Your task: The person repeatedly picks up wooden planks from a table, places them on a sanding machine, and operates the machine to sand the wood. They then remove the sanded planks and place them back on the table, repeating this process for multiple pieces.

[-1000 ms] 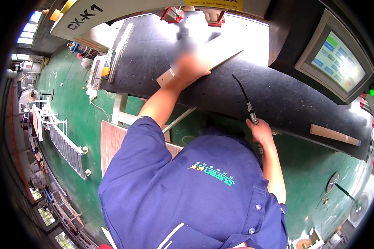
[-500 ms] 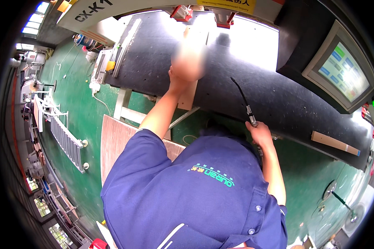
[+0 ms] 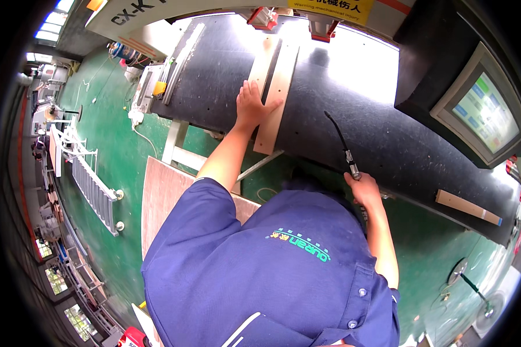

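Observation:
Two narrow light-wood strips lie side by side on the black work table (image 3: 336,87), with a dark gap between them. My left hand (image 3: 252,109) is open, its fingers stretched over the left strip (image 3: 264,58) and its thumb reaching onto the right strip (image 3: 282,81). The near end of the right strip sticks out past the table's front edge. My right hand (image 3: 366,189) is closed around an air blow gun (image 3: 349,157) at that edge. Its thin, dark, bent nozzle points away over the tabletop. The gun's handle is mostly hidden by my fingers.
Red-and-silver clamps (image 3: 264,18) hang from a machine beam at the back. A control screen (image 3: 481,110) juts in at the right, above another wood strip (image 3: 468,207) near the table edge. A wood-grain panel (image 3: 162,194) stands beside me on the left; metal rails (image 3: 182,63) lie on the table's left end.
A blur hid my left hand and part of the strips before; now its spread fingers show. My right hand keeps its grip on the blow gun. The whole view has shifted slightly.

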The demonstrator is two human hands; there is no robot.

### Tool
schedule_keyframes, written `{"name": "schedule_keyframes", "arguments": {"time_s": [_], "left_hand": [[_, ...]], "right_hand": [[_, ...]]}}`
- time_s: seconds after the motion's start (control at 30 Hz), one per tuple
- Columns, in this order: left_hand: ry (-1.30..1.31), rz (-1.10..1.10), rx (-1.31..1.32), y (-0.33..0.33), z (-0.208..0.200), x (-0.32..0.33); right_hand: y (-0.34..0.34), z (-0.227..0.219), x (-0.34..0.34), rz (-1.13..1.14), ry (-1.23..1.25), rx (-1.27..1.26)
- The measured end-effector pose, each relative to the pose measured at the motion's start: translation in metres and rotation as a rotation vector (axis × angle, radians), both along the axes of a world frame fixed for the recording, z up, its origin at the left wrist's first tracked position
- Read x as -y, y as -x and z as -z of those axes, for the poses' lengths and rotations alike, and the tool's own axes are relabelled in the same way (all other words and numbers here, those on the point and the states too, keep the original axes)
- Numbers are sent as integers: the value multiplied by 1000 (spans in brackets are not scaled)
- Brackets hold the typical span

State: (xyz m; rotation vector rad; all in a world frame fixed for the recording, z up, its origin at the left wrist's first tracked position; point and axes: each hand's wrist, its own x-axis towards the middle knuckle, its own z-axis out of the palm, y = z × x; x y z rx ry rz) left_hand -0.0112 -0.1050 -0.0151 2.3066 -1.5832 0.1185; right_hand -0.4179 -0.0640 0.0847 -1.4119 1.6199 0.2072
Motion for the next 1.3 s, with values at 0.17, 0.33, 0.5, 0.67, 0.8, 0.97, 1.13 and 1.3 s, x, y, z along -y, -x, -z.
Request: {"name": "schedule_keyframes", "arguments": {"time_s": [0.17,0.33,0.5,0.67,0.8,0.97,1.13,1.3], "left_hand": [[131,41,-3,7,6,-4],[142,43,-59,8,1,-2],[157,23,-54,9,6,-5],[126,61,54,37,-17,-13],[133,52,86,36,-6,-11],[139,42,96,34,0,-8],[133,50,96,32,4,-9],[124,51,95,32,3,-10]], "right_hand": [[-3,-1,2,-1,5,-1],[-6,-3,5,-22,10,8],[-11,-8,8,-32,-3,-8],[-11,-4,10,-21,-16,-15],[-13,0,12,-42,-14,-24],[-14,-2,13,-46,-16,-25],[-15,-1,14,-42,-16,-14],[-15,-1,14,-39,-9,-14]]}}
